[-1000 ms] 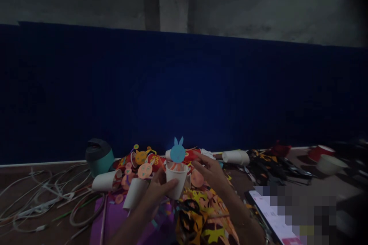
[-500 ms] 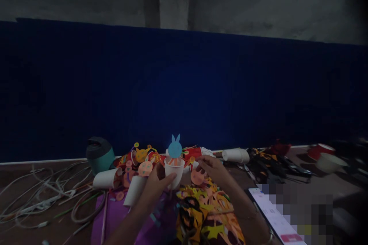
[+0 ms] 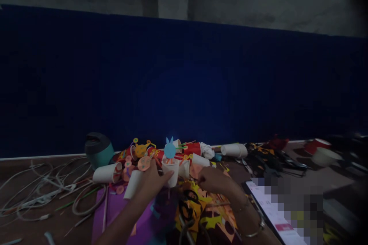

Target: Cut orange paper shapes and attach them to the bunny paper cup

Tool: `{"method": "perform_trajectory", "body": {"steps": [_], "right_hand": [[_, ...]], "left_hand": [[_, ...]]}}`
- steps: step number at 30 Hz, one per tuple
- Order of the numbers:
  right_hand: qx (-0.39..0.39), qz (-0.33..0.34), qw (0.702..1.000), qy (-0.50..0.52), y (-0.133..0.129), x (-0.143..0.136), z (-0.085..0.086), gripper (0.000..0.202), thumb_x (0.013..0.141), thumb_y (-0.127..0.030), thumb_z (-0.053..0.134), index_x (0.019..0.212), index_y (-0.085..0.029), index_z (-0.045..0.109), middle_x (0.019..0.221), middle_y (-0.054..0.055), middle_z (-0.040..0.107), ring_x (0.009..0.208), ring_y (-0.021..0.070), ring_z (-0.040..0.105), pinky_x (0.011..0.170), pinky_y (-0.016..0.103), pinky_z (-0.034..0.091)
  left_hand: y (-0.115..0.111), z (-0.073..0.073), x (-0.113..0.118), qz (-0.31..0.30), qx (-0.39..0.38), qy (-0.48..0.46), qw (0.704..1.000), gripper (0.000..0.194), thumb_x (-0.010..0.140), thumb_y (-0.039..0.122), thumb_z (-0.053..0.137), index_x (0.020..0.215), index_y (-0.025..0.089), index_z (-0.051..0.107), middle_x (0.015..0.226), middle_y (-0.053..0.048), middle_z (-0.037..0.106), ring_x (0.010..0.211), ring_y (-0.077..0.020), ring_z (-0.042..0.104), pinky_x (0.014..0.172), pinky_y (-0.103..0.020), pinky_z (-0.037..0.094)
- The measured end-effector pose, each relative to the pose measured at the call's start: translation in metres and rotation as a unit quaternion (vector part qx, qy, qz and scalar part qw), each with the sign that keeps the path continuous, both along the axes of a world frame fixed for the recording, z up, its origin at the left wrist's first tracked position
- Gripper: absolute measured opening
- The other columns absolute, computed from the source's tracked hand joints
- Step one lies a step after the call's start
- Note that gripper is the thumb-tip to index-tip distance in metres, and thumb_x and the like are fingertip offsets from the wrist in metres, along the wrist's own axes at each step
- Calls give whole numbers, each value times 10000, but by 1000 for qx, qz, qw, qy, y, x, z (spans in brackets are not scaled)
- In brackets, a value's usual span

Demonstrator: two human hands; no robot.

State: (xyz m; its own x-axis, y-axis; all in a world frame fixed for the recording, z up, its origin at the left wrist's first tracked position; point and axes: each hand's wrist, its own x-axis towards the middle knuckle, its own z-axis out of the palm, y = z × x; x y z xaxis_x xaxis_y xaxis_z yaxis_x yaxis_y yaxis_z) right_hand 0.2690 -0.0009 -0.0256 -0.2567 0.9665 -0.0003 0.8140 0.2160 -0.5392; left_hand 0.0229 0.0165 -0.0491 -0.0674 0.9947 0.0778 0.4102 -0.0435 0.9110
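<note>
A white paper cup (image 3: 170, 174) stands upright in the grasp of my left hand (image 3: 153, 180), thumb across its front. Out of the cup's mouth rises a blue paper rabbit head (image 3: 170, 150) with two pointed ears, and orange strips show below it. A thin stick pokes out under the cup. My right hand (image 3: 212, 180) is to the right of the cup, apart from it, with curled fingers over the patterned paper cut-outs (image 3: 215, 208); whether it pinches anything is too dark to tell. A round orange paper piece (image 3: 196, 171) lies beside its fingertips.
White cables (image 3: 51, 187) and a teal bottle (image 3: 100, 153) are on the left. Purple paper (image 3: 115, 208) lies under my left arm. Scissors handles (image 3: 188, 229) show at the bottom. White cups (image 3: 233, 150), a lit phone (image 3: 268, 208) and bowls (image 3: 324, 156) are on the right.
My right hand has dropped from beside the cup's rim toward the cut-outs, its fingers now more curled. The cup and rabbit head have shifted slightly left in view, still in my left hand.
</note>
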Motion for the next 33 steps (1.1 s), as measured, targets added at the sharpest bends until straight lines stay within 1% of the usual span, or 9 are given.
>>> {"method": "perform_trajectory", "body": {"steps": [3, 7, 11, 14, 16, 20, 23, 26, 33], "right_hand": [[-32, 46, 995, -86, 0, -7, -3, 160, 601, -95, 534, 521, -154, 659, 529, 47, 630, 527, 157, 549, 519, 247, 337], [-65, 106, 983, -137, -8, -25, -7, 165, 613, -181, 600, 739, -158, 704, 702, 66, 689, 638, 190, 603, 554, 246, 385], [-60, 120, 976, -169, -23, -47, -8, 338, 587, -312, 671, 869, -126, 673, 793, 105, 690, 712, 240, 621, 581, 269, 412], [-19, 110, 974, -197, -30, -56, -8, 402, 661, -218, 588, 1038, -78, 596, 861, 151, 682, 776, 268, 628, 620, 296, 420], [-13, 114, 973, -200, -30, -58, -7, 395, 667, -139, 537, 1055, -76, 579, 869, 155, 682, 790, 269, 631, 620, 296, 416], [-19, 122, 973, -196, -23, -51, -5, 297, 648, -125, 528, 927, -120, 629, 847, 126, 686, 797, 257, 629, 624, 278, 407], [-16, 131, 974, -183, -18, -42, -3, 283, 693, -162, 506, 944, -156, 637, 913, 101, 682, 853, 244, 613, 672, 279, 406], [-35, 153, 976, -152, -12, -29, 2, 365, 668, -152, 527, 1014, -202, 631, 970, 67, 674, 877, 226, 596, 681, 267, 403], [-97, 168, 973, -128, -1, 9, 17, 466, 560, -111, 597, 1007, -221, 666, 829, 15, 676, 712, 168, 583, 575, 221, 384]], "left_hand": [[2, 2, -2, -20, -21, 87, 996, 449, 599, 456, 676, 896, 201, 455, 822, -66, 654, 785, -261, 626, 664, -296, 402], [2, 9, -2, -17, -37, 242, 970, 476, 692, 522, 565, 986, 175, 426, 907, -93, 657, 822, -243, 635, 643, -283, 410], [-4, 19, -2, -6, -38, 334, 942, 530, 722, 568, 504, 1034, 146, 431, 860, -105, 673, 788, -264, 644, 597, -293, 396], [-7, 26, -4, 4, -30, 389, 921, 534, 722, 590, 489, 1004, 137, 487, 846, -116, 682, 805, -282, 641, 590, -300, 393], [-8, 30, -6, -5, -28, 424, 905, 492, 739, 601, 454, 900, 148, 561, 833, -119, 688, 814, -285, 638, 609, -309, 394], [-9, 35, -10, -46, -39, 461, 885, 502, 779, 594, 384, 687, 165, 628, 736, -108, 691, 734, -248, 638, 618, -302, 381], [-10, 37, -11, -63, -47, 457, 886, 491, 773, 587, 401, 688, 170, 644, 733, -98, 691, 715, -228, 633, 593, -280, 370], [-11, 36, -10, -75, -44, 457, 885, 474, 783, 563, 400, 686, 172, 649, 735, -94, 688, 715, -220, 629, 582, -270, 363], [-11, 32, -8, -100, -11, 459, 883, 488, 833, 495, 337, 610, 179, 634, 668, -77, 662, 647, -205, 610, 515, -263, 304]]}}
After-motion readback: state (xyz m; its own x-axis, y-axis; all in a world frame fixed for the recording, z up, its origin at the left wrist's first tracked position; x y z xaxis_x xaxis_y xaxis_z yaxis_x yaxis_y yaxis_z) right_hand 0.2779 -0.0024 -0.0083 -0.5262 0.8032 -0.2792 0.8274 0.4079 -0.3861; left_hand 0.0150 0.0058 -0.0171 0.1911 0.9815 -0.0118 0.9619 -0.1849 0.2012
